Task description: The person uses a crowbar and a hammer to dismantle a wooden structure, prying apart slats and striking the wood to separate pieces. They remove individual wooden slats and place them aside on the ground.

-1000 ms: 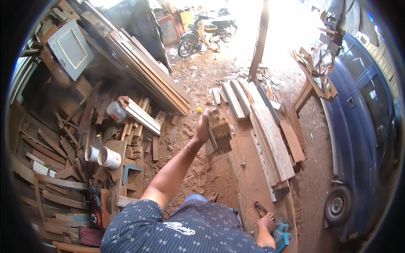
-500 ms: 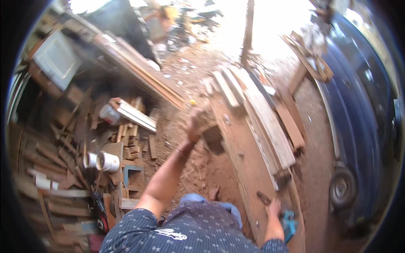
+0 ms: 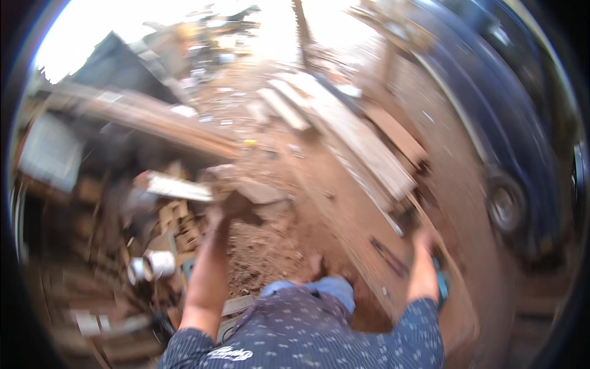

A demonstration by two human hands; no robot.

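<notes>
My left hand (image 3: 217,216), smeared by motion, reaches out over the ground left of the plank bench (image 3: 344,212). Just beyond it is a dark brown patch (image 3: 243,208); I cannot make out whether the hand touches it. My right hand (image 3: 424,238) is low over the right side of the bench, close to the near end of a stack of long boards (image 3: 369,160). Its fingers are blurred and partly hidden. A slim dark tool, like pliers (image 3: 388,255), lies on the bench left of that hand. Half covered by my right forearm is a teal tool (image 3: 440,280).
A dark blue vehicle (image 3: 485,117) stands along the right. Long planks (image 3: 147,120) lie at the far left. Wood offcuts (image 3: 175,215), a white-painted board (image 3: 178,186) and white buckets (image 3: 150,265) crowd the left side. A post (image 3: 301,31) rises beyond the bench.
The view has swung, shifting the scene. My right hand has left the dark tool, which stays on the bench, and moved forward toward the boards' near end. My left arm still reaches forward.
</notes>
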